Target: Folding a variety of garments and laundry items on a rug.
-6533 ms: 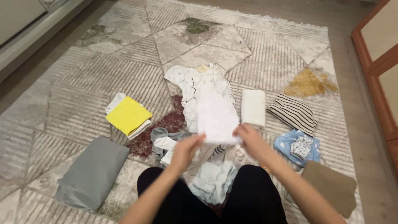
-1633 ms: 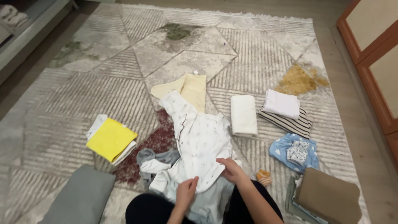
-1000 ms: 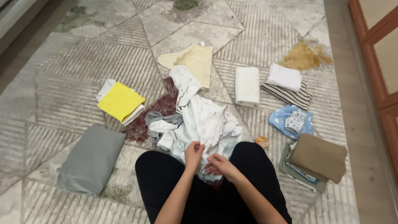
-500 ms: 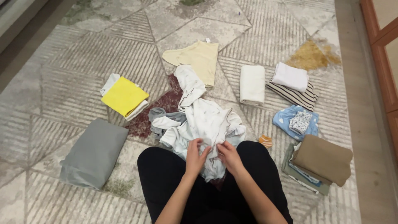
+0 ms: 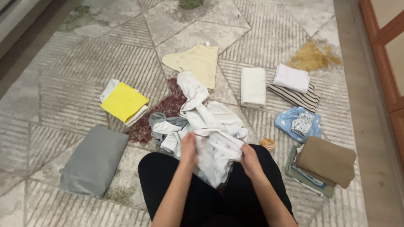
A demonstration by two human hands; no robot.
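White cotton with small dark specks, a baby garment is held up over the person's lap, with its far sleeve trailing on the patterned rug. The left hand is closed on its left edge and the right hand is closed on its right edge, so the cloth is stretched between them. Just behind it lies a pale yellow garment, spread flat. On the left are a folded yellow cloth and a folded grey sheet. On the right are a folded white towel, a striped folded top, and a folded tan cloth on a small stack.
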